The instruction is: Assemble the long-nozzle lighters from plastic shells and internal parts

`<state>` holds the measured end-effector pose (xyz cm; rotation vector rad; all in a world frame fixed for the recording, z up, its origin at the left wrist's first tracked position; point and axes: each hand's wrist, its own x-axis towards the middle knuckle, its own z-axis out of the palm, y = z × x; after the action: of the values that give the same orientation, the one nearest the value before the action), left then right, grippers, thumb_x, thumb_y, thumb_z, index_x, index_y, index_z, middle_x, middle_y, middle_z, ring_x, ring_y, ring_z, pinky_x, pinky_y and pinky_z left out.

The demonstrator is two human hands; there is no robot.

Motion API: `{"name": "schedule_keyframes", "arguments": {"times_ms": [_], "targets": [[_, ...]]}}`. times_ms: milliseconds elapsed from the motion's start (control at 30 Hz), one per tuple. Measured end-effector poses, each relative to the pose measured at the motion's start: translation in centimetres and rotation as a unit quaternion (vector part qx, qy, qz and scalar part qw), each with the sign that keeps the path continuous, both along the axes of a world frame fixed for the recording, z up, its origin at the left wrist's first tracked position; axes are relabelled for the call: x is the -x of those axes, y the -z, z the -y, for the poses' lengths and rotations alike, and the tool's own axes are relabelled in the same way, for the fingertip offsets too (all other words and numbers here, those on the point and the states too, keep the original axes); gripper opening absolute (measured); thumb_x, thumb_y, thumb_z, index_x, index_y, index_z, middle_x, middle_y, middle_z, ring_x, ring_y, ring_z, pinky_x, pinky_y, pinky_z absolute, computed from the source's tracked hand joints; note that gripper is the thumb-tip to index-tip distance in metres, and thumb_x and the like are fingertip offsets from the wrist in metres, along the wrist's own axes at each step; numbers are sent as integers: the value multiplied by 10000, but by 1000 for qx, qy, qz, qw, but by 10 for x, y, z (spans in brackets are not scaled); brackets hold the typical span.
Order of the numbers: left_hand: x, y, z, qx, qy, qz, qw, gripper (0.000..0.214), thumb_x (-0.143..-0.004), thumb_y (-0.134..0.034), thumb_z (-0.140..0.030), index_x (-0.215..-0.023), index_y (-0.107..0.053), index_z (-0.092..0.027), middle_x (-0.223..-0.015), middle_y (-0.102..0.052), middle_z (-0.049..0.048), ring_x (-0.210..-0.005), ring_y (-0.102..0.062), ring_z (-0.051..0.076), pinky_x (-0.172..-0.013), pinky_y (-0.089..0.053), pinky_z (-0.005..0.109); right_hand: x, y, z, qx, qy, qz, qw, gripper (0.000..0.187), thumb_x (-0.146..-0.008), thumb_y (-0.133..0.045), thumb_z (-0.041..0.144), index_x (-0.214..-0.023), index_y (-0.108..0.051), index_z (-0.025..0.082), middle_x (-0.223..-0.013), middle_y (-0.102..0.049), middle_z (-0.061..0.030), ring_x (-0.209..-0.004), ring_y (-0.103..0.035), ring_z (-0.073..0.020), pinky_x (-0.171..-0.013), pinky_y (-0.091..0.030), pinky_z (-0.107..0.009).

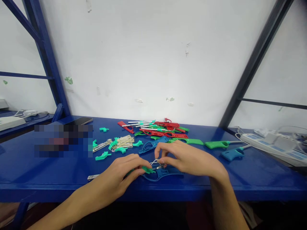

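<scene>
A blue plastic handle shell (165, 173) lies near the front edge of the blue table (28, 172). My left hand (122, 174) is closed, pinching a small green trigger piece (148, 170) against the shell. My right hand (184, 159) is closed in a pinch over a thin wire spring and small metal part (157, 165) at the shell's top. A silver metal strip (93, 177) pokes out to the left of my left hand.
Behind my hands lie another blue shell (153, 145), a heap of red and green shells with metal rods (163, 129), metal strips (123, 141), loose green triggers (103, 156), a green handle (216, 144) and a blue handle (231, 154). A power strip (273, 145) sits right, a phone (80, 121) back left.
</scene>
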<state>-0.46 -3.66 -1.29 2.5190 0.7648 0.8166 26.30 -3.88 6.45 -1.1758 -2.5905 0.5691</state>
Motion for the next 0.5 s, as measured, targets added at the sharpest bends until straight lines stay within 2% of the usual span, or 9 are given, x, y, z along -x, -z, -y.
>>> {"name": "schedule_keyframes", "arguments": {"times_ms": [167, 333, 500], "targets": [[-3, -4, 1, -29, -2, 25, 999, 258, -1093, -510, -183, -1197, -729, -270, -971, -728, -8, -867, -676, 137, -793, -492, 230, 0, 0, 2, 0, 7, -14, 1000, 97, -1069, -559, 281, -1143, -613, 250, -838, -758, 30, -778, -677, -159, -709, -434, -274], [-4, -6, 6, -15, -28, 25, 999, 212, -1041, -610, -205, -1169, -757, -288, -971, -738, -9, -847, -682, 144, -775, -506, 239, -1, 2, 1, 17, -3, -33, 999, 110, -1081, -540, 301, -1162, -589, 246, -821, -751, 28, -763, -694, -156, -712, -455, -269], [-4, -6, 4, -6, -22, 32, 999, 226, -1017, -630, -181, -1168, -770, -277, -948, -743, -4, -829, -689, 143, -765, -512, 237, -2, 2, 0, 8, -5, -5, 1000, 157, -1112, -471, 343, -1092, -600, 255, -725, -675, 47, -686, -623, -144, -650, -403, -264]]}}
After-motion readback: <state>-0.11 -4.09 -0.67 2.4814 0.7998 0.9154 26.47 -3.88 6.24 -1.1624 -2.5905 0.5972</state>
